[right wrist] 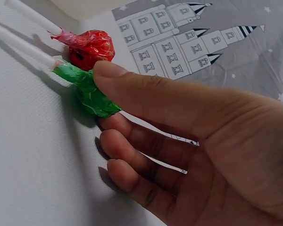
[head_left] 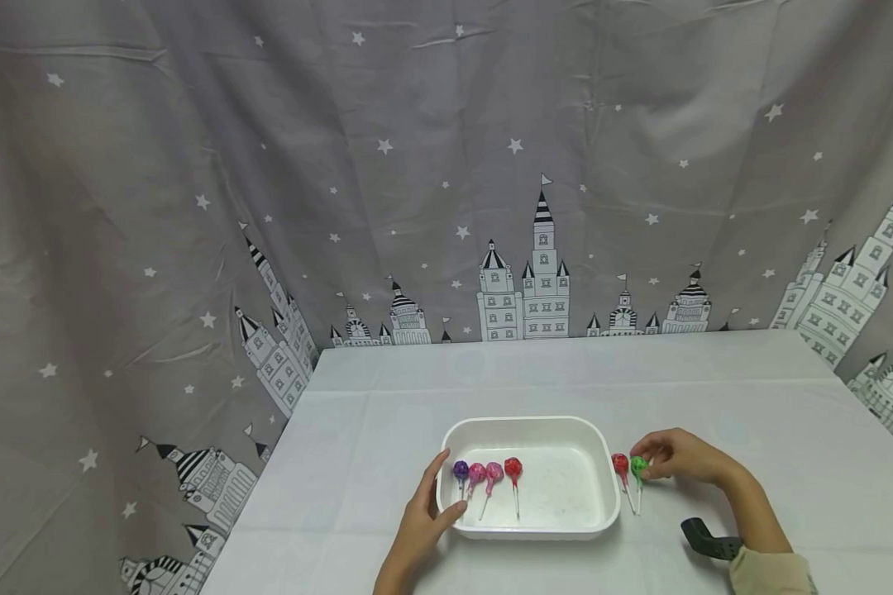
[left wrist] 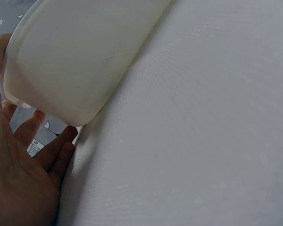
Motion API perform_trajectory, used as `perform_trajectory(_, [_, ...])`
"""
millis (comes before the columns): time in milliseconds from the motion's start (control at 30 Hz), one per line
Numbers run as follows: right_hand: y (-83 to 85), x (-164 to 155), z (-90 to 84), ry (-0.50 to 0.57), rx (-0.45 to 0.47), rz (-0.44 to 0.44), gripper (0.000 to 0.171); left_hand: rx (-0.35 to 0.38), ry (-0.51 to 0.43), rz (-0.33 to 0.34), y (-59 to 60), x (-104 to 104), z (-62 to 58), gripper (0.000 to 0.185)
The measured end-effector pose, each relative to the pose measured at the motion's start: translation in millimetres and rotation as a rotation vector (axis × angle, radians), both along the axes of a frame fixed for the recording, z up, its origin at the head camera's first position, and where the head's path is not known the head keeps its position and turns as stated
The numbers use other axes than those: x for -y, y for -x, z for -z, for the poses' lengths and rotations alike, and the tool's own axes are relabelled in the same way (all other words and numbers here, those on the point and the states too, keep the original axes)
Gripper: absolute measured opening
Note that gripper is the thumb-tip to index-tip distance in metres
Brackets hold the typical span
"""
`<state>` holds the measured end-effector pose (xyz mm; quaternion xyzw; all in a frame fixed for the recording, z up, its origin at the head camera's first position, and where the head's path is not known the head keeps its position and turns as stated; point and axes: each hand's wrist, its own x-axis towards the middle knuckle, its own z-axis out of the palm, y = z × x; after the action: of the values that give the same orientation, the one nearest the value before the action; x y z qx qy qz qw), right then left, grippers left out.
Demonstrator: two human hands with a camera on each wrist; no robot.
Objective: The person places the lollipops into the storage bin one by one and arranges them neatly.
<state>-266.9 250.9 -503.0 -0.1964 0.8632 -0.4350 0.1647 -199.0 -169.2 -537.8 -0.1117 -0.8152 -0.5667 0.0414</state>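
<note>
A white plastic tray (head_left: 565,504) stands on the table with a purple lollipop (head_left: 460,470), two pink lollipops (head_left: 494,472) and a red lollipop (head_left: 513,468) lined up inside its left half. My left hand (head_left: 426,514) grips the tray's left end, the thumb over the rim and other fingers along the outer wall (left wrist: 61,80). Outside the tray's right side, my right hand (head_left: 677,456) pinches the wrapped head of a green lollipop (right wrist: 96,96) between thumb and index finger. Beside it lies another red lollipop (right wrist: 92,48), both sticks pointing toward me.
A black curved object (head_left: 707,541) sits by the right wrist. White cloth covers the table (head_left: 387,397). Behind and to the sides hangs a grey curtain (head_left: 417,99) printed with castles and stars.
</note>
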Motion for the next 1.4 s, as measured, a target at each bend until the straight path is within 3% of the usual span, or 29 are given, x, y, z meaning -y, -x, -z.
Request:
perform_trajectory(100, [-0.5,0.8,0.0,-0.008,-0.002,0.013,0.036,0.004,-0.005,0.004,-0.4,-0.2,-0.5,0.072])
perform_trajectory(333, [-0.8,-0.9,0.4,-0.009,0.007,0.019,0.035,0.012,-0.005,0.021,-15.0,-7.6,-38.4,0.070])
perform_trajectory(600, [-1.7,-5.4,-1.4,-0.040,0.013,0.027,0.035,-0.006,-0.015,0.008,-1.6,-0.6,-3.6,0.073])
perform_trajectory(733, [-3.7,-8.2,-4.5,-0.024,0.011,0.011,0.034,-0.013,-0.014,0.009,-1.5,-1.1,-4.3,0.073])
perform_trajectory(967, [-6.5,-9.7,-12.5,-0.013,0.001,0.003,0.035,-0.008,-0.038,0.039,-10.3,-3.8,-26.4,0.072])
perform_trajectory(1200, [-11.2,-7.6,-28.9,0.029,-0.027,-0.049,0.035,-0.006,-0.013,0.009,-1.7,-0.7,-3.1,0.072])
perform_trajectory(1400, [-19.2,-3.7,-46.7,0.073,-0.060,-0.094,0.034,-0.001,-0.023,0.010,0.5,0.2,2.6,0.073])
